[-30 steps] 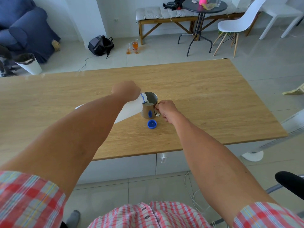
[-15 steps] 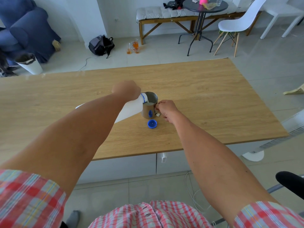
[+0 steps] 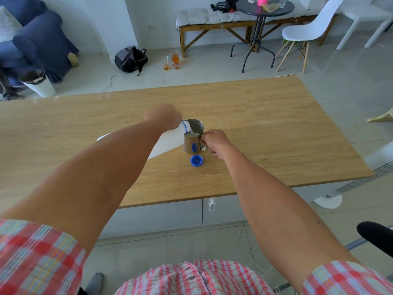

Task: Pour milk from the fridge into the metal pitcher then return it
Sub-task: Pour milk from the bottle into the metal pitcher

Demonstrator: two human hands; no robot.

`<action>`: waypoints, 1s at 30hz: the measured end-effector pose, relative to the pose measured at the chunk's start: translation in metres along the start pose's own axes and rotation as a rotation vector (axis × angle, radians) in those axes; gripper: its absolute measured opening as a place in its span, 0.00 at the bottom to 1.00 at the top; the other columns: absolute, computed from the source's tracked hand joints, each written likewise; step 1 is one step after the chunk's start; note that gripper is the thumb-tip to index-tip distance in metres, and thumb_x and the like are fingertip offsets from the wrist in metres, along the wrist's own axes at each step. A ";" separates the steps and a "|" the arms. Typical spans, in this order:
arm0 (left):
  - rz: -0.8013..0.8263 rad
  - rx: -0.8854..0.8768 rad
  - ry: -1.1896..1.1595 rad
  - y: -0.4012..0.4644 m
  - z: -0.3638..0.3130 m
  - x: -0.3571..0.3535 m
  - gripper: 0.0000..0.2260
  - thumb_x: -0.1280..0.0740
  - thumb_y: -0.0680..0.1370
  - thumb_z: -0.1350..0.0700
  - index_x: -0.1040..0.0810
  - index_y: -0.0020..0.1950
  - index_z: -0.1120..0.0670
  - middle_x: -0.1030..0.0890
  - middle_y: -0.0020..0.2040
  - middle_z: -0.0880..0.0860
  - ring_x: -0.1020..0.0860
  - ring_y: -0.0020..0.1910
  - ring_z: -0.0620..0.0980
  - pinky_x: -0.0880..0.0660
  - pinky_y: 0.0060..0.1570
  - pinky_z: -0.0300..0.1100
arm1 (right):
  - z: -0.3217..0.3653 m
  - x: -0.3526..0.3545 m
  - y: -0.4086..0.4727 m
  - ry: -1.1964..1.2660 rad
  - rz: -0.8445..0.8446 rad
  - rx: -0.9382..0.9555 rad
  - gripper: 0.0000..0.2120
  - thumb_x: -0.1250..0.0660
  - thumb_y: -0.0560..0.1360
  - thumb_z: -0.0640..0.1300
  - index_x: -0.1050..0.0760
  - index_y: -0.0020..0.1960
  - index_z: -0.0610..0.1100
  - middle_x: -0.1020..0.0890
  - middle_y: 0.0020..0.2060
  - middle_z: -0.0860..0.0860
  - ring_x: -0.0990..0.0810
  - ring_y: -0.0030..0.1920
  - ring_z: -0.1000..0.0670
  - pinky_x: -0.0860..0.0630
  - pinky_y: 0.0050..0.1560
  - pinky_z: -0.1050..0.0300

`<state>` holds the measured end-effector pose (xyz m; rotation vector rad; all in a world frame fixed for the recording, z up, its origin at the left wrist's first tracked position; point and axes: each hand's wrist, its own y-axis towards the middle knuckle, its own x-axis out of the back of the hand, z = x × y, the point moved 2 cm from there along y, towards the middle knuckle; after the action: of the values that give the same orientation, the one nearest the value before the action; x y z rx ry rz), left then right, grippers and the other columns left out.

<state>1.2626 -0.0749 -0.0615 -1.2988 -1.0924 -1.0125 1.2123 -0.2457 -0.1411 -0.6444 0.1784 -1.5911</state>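
Note:
A white plastic milk bottle [image 3: 168, 141] is tipped to the right, its blue-ringed neck over the rim of the metal pitcher [image 3: 192, 138]. My left hand [image 3: 163, 116] grips the bottle from above, and my forearm hides most of its body. White milk shows inside the pitcher. My right hand [image 3: 214, 142] pinches the pitcher's handle on its right side. The bottle's blue cap [image 3: 196, 160] lies on the wooden table [image 3: 265, 128] just in front of the pitcher.
Beyond the table's far edge lie a black backpack [image 3: 130, 58], several glasses with orange liquid [image 3: 173, 60], a white bin [image 3: 39, 84], a round black side table [image 3: 263, 9] and a white chair [image 3: 310, 28]. A white fan base [image 3: 327, 201] stands at the right.
Both hands, the bottle and the pitcher have stayed almost where they were. The bottle remains tipped over the pitcher.

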 end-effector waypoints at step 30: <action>0.001 0.012 0.002 0.001 0.000 0.001 0.13 0.44 0.82 0.52 0.23 0.52 0.56 0.24 0.41 0.54 0.24 0.40 0.55 0.31 0.41 0.47 | -0.001 0.000 0.004 -0.016 0.001 0.024 0.07 0.38 0.82 0.36 0.23 0.49 0.43 0.25 0.39 0.44 0.38 0.26 0.52 0.45 0.17 0.71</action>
<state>1.2636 -0.0751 -0.0610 -1.2884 -1.0947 -1.0043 1.2148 -0.2462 -0.1442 -0.6380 0.1477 -1.5842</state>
